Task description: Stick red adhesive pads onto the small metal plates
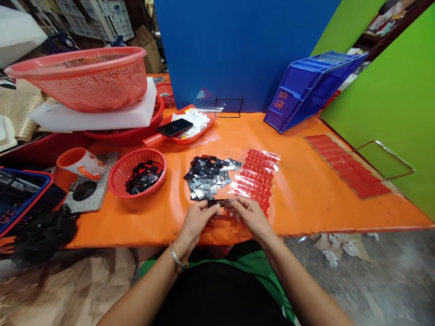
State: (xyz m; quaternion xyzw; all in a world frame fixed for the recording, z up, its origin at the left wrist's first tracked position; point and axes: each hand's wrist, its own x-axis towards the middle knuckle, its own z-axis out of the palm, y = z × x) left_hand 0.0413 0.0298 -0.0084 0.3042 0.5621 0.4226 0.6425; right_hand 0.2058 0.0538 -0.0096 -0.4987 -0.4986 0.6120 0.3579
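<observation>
Two hands hold one small dark plate

The plate (219, 203) is flat and narrow, its long axis running left to right, above the table's near edge; left hand (197, 220) and right hand (250, 216) each pinch one end, fingers nearly closed

Grips a dark strip (219, 203) with left hand (197, 218) and right hand (252, 216) over the orange bench (306, 190), near a heap (205, 174) and red sheet (256, 174).
</observation>
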